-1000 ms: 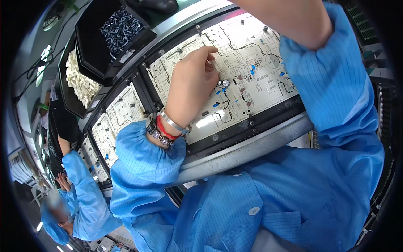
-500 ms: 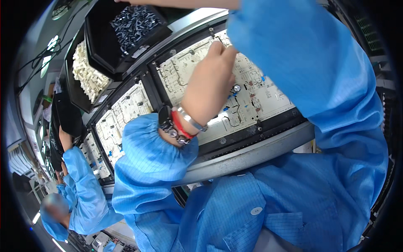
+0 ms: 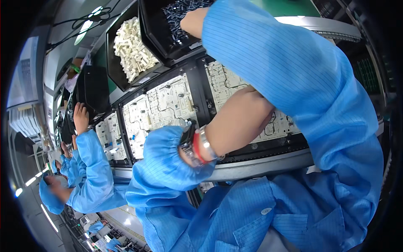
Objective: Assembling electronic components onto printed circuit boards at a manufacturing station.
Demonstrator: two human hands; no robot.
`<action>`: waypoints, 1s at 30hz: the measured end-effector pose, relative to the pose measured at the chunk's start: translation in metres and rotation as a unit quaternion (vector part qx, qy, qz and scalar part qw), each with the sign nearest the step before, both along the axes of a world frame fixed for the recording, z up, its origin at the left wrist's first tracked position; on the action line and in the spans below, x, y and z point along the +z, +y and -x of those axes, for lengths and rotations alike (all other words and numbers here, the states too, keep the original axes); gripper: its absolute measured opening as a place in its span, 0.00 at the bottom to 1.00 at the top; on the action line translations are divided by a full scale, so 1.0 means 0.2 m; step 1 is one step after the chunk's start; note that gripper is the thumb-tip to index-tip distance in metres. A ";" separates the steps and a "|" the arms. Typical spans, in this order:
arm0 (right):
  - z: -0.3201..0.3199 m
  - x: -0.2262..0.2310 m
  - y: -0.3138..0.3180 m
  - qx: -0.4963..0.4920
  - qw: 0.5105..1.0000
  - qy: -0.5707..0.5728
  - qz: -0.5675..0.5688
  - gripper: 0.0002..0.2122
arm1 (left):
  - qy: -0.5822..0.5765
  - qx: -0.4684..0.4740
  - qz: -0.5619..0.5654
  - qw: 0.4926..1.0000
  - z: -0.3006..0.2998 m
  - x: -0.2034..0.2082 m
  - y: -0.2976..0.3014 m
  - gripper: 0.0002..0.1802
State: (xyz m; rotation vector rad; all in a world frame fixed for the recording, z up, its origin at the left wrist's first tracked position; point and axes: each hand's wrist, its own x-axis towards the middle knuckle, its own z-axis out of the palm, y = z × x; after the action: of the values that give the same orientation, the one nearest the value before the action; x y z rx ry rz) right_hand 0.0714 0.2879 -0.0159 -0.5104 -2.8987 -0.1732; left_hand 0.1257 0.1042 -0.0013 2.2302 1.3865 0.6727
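My left hand (image 3: 241,121) is over a pale printed circuit board (image 3: 220,77), its back turned up and its fingers curled under in a closed shape. What those fingers hold, if anything, is hidden. Bracelets and a red band circle that wrist. My right hand (image 3: 194,22) is at a black bin (image 3: 156,29) of small dark blue parts (image 3: 178,35). It looks closed, its fingertips out of sight among the parts. The right sleeve crosses above the left hand and covers part of the board.
Another black bin holds cream-white connector-like parts (image 3: 132,50). More boards (image 3: 161,105) lie to the left in black frames, along a metal rail (image 3: 268,161). A co-worker in blue (image 3: 94,176) works at the far left, one hand (image 3: 81,117) by a black box (image 3: 92,90).
The view has shifted, so bins and boards appear farther right. My right hand, mostly out of the picture before, now shows at the dark-parts bin. My left hand has moved toward the board's near side.
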 end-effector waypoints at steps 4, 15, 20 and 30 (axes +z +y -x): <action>-0.01 0.06 -0.14 -0.012 0.994 0.074 -0.079 0.05 | -0.021 0.153 -0.134 0.979 0.19 0.13 -0.09 0.10; -0.25 0.24 -0.02 0.116 0.936 0.294 0.156 0.04 | 0.159 0.459 -0.148 0.862 1.04 0.07 0.09 0.08; -0.67 0.37 -0.09 0.124 0.907 0.201 0.349 0.06 | 0.258 0.433 -0.176 0.846 1.11 0.02 0.12 0.09; -1.31 0.09 -0.22 -0.009 0.857 0.009 0.515 0.05 | -0.188 0.478 -0.023 0.858 1.09 0.11 -0.05 0.17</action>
State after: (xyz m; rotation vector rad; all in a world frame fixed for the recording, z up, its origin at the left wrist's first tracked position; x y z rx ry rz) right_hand 0.3326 0.2429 0.0025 -0.6492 -2.7174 1.4261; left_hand -0.0926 0.0943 0.0208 1.1811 2.2118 1.3639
